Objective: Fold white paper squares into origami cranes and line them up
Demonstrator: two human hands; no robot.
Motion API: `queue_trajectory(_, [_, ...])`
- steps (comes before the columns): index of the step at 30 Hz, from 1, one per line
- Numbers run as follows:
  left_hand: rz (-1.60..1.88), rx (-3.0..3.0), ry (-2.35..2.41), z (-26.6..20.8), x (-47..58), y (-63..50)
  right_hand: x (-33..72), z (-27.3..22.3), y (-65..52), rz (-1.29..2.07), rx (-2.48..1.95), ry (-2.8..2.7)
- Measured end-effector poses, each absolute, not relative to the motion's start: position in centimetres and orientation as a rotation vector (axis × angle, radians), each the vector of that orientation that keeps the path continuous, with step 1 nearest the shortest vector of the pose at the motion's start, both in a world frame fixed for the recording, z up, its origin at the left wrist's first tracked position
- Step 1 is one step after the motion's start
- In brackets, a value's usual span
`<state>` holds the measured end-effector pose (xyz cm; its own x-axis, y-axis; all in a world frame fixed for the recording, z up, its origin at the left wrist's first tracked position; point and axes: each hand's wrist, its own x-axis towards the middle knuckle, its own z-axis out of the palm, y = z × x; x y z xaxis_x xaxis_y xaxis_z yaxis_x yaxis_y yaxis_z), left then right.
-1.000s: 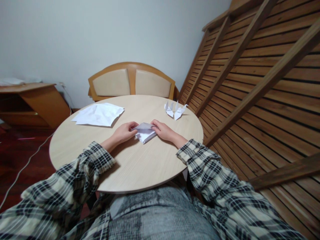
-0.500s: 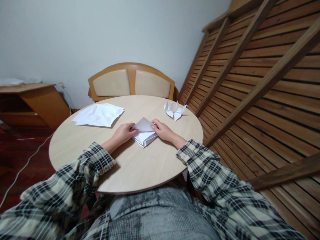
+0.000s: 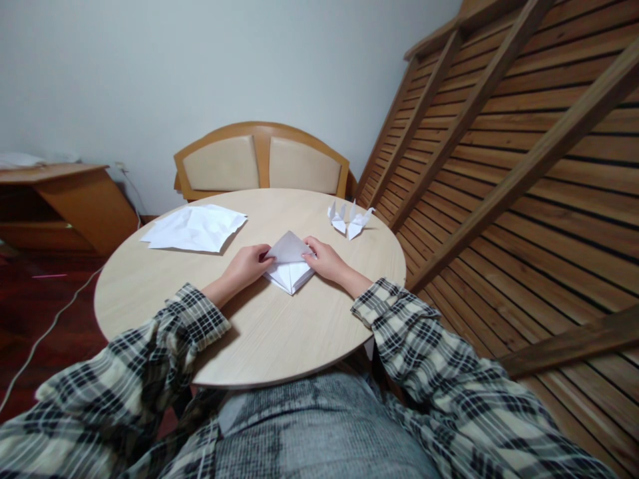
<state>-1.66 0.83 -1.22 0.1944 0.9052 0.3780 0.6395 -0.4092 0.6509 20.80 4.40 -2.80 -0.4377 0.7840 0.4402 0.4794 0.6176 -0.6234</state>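
Note:
A folded sheet of white paper lies between my hands near the middle of the round table. It is diamond-shaped, with one corner pointing toward me and an upper flap raised toward the far side. My left hand pinches its left edge, thumb on top. On the opposite edge, my right hand grips the paper, also with the thumb on top; fingers underneath are hidden. Two white origami cranes stand beyond my right hand. To the far left rests a stack of loose white paper sheets.
The pale round table reaches to my lap. Behind it stands a wooden headboard with cream panels. A slatted wooden frame leans along the right side. At left are a brown desk and a white cable on the floor.
The near flaps of the folded paper have settled flatter and closer together, with a centre crease showing. Both hands keep their hold at the side edges, almost unmoved.

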Motion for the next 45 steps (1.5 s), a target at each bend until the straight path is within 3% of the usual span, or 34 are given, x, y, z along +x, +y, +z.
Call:
queue_trajectory(18, [1.038, 2.184, 1.492, -1.6, -1.4, 1.2, 20.4, -3.1, 5.1, 0.392, -1.094, -2.123])
queue_trajectory(24, [1.015, 2.037, 1.282, -1.3, -1.7, 1.3, 20.5, -3.1, 4.9, 0.516, -1.124, -2.055])
queue_trajectory(33, [1.039, 1.343, 0.84, -2.9, -1.8, 2.2, 20.5, -3.1, 5.1, 0.621, -1.149, -1.936])
queue_trajectory(45, [1.061, 1.343, 0.822, -2.9, -1.6, 1.8, 20.6, -3.8, 6.1, 0.752, -1.089, -1.826])
